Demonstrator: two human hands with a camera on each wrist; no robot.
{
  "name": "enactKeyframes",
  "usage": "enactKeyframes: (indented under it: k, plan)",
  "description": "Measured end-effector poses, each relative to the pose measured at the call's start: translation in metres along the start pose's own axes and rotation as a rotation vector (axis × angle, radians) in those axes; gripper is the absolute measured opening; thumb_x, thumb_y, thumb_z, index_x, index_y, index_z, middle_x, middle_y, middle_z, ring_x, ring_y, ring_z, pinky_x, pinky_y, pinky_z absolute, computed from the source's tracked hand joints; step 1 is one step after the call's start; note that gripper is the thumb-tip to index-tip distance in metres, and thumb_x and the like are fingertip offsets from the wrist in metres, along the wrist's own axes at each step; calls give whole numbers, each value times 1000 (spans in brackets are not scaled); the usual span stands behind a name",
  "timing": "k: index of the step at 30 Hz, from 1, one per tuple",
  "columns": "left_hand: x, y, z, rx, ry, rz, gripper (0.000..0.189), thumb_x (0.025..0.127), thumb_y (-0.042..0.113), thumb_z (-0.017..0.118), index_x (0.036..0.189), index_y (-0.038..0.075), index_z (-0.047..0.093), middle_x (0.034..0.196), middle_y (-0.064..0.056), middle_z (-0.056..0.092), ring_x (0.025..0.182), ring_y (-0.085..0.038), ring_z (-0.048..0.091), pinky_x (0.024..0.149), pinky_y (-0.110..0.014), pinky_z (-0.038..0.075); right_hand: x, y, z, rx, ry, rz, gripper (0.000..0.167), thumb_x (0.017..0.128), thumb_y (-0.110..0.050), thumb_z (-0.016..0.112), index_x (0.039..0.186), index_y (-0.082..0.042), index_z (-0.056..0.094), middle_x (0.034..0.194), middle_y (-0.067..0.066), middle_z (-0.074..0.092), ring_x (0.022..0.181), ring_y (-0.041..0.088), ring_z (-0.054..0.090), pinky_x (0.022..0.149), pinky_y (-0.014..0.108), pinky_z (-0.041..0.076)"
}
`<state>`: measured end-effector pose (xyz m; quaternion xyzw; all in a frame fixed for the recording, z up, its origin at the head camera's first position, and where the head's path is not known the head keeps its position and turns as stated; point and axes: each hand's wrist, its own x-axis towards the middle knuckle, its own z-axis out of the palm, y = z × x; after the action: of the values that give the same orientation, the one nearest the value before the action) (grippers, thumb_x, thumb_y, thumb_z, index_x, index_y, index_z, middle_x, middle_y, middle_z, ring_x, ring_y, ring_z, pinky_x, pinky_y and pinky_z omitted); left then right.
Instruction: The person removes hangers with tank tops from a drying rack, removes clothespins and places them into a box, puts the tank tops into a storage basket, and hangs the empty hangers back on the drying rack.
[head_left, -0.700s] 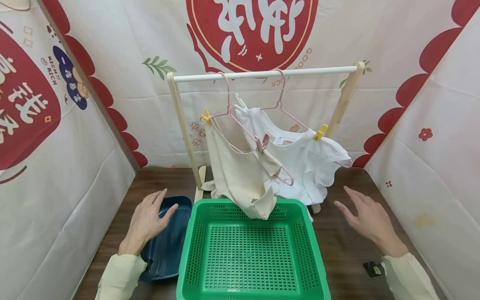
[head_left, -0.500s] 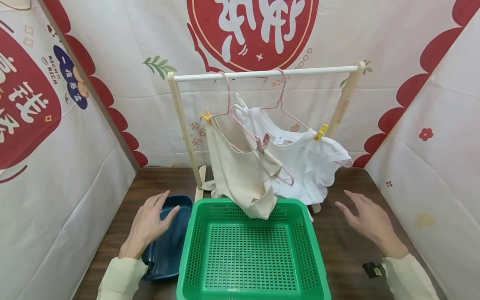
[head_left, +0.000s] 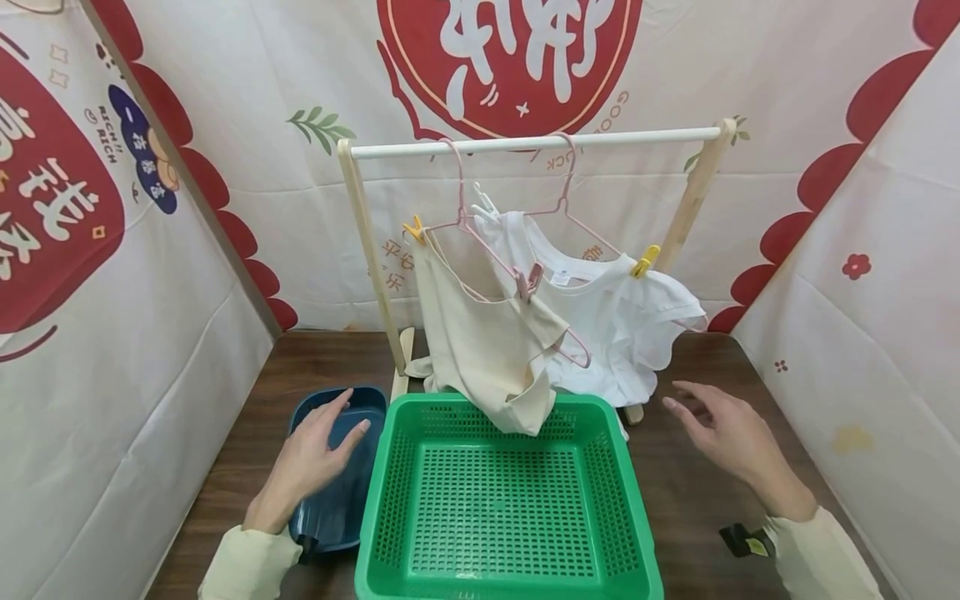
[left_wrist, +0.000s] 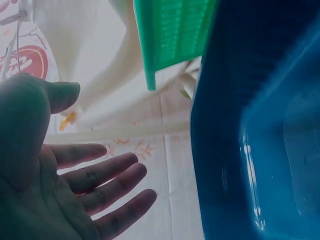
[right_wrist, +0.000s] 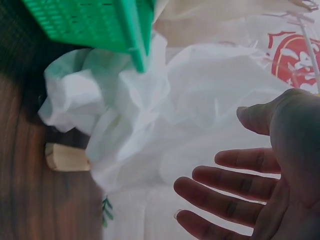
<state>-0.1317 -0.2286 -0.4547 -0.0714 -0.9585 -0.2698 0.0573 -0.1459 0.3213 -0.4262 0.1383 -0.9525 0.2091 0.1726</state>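
My left hand [head_left: 310, 457] hovers over the dark blue tray [head_left: 337, 504], fingers spread and holding nothing. On the other side, my right hand [head_left: 731, 437] is held above the table, fingers extended with nothing in them. Between the hands stands a green perforated basket [head_left: 498, 508]. A beige garment [head_left: 480, 333] hangs behind it on a pink hanger [head_left: 461, 192], its lower end draped over the basket's back rim. Beside it, a white shirt [head_left: 600, 325] hangs on a second pink hanger [head_left: 564, 187]. In the right wrist view the white shirt [right_wrist: 130, 105] lies beyond my fingers.
A wooden rack with a white rod [head_left: 525, 143] carries both hangers. Orange [head_left: 413, 228], pink [head_left: 529, 282], white [head_left: 486, 205] and yellow [head_left: 645, 261] clothespins grip the garments. Printed cloth walls [head_left: 862, 350] enclose the dark wooden table [head_left: 697, 517] at back and sides.
My left hand has shifted slightly right and down over the tray. My right hand has moved slightly left. The head view has tilted a little; the garments and basket stay in place.
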Motion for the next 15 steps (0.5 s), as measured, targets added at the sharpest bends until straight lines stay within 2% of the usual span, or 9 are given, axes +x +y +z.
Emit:
enactKeyframes:
  k: [4, 8, 15]
  plan:
    - [-2, 4, 4, -14, 6, 19, 62, 98, 39, 61, 148, 7, 43, 133, -19, 59, 120, -39, 57, 92, -61, 49, 4, -9, -1, 3, 30, -39, 36, 89, -22, 74, 116, 0, 68, 98, 16, 73, 71, 22, 68, 62, 41, 55]
    - [-5, 7, 8, -64, 3, 26, 59, 98, 36, 62, 146, 6, 46, 126, -18, 64, 103, -30, 65, 80, -48, 57, 9, -17, -2, 7, 62, -84, 31, 87, -16, 76, 114, -2, 70, 96, 13, 74, 71, 18, 66, 62, 39, 55]
    - [-8, 11, 15, -140, -63, -29, 55, 98, 31, 63, 145, 5, 47, 119, -13, 67, 87, -17, 66, 65, -27, 53, 16, -30, -4, 34, 69, -113, 30, 85, -11, 77, 112, -1, 70, 101, 13, 73, 73, 18, 66, 62, 35, 57]
